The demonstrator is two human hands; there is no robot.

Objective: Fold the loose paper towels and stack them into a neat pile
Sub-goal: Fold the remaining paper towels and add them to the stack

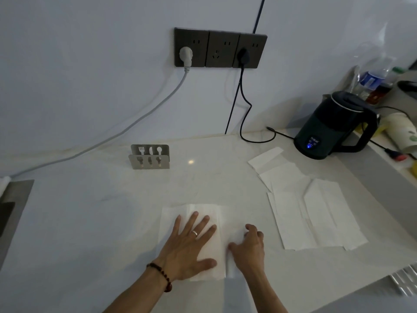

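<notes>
Pale marble-look countertop (94, 222), dim light, white wall behind; contents listed near to far.

1. Left hand (191, 247): flat on the paper towel (171, 219), fingers straight and spread wide, pressing down. Ring on one finger; bead bracelet (161, 275) at the wrist.
2. Right hand (249, 249): just beside the left, at the towel's right edge. Fingers curled downward; thumb lies against a raised strip of towel. Whether the fingers actually pinch the sheet cannot be told.
3. Paper towel, white, at the near centre of the counter under both hands. Partly folded, doubled layer under the left palm. Long axis runs near-to-far, away from the person; short edges face the person and the wall.
4. Loose towels (316, 213): several white sheets to the right, well apart from the hands, overlapping in an untidy fan. Long axes mostly near-to-far, the farther ones tilted leftward.
5. Metal strips (404, 281), ribbed, at the near right corner; identity unclear.
6. Steel plate (15, 213) at the left edge.
7. Cutlery-motif metal holder (150, 157): upright, mid-counter, beyond the towel.
8. Electric kettle (334, 127): dark, blue display lit, far right, just behind the farthest loose sheet.
9. Paper cup (400, 132) on its side and plastic bottle (372, 77), behind the kettle.
10. Triple wall socket (220, 49): grey plug (186, 55) left, black plug (243, 55) right, cables trailing to the counter.
</notes>
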